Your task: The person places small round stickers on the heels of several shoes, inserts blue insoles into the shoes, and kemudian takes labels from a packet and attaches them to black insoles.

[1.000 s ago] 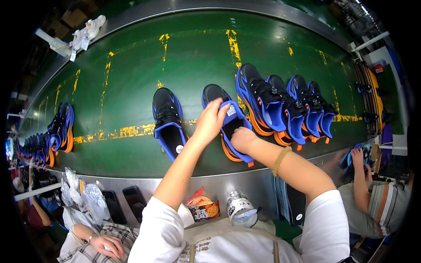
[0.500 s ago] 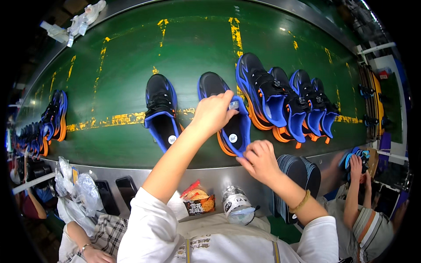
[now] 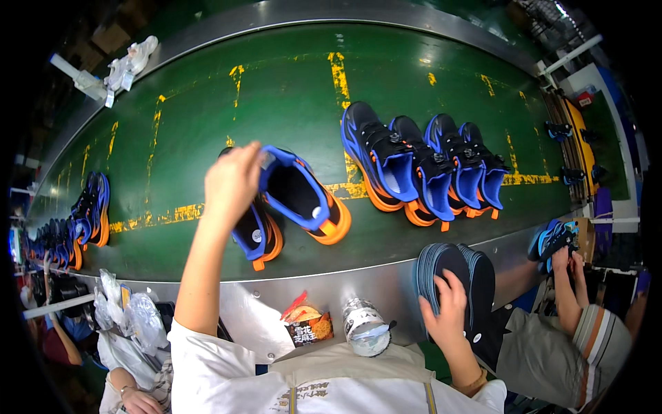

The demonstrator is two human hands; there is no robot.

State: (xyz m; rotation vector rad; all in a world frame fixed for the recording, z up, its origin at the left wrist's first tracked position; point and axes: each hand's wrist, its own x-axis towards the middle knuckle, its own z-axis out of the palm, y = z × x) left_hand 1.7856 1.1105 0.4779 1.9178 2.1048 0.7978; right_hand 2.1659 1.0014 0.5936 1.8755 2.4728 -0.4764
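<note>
Left hand [image 3: 233, 181] was closed on the heel end of a blue-and-orange shoe [image 3: 303, 203], lifting that end clear of the green belt [image 3: 276, 90]. The shoe's long axis ran from the hand away to the person's right and slightly toward the body, opening tipped up toward the camera, orange sole facing the far right. A second shoe [image 3: 256, 238] of the same kind lay on the belt just under and beside the held one, on the near side of the left hand; whether the two touched could not be told.

Right hand [image 3: 448, 307] was curled over the near edge of a stack of dark insoles [image 3: 458, 272], fingers wrapped on the top pieces, at the metal rim [image 3: 358, 276] of the belt. The held shoe lay up and to the left of this hand, well apart; the left hand was much the nearer to it.

Four finished shoes [image 3: 420, 165] stood in a row beyond the right hand. A bottle [image 3: 365, 328] and a snack packet [image 3: 307, 326] sat near the body.
</note>
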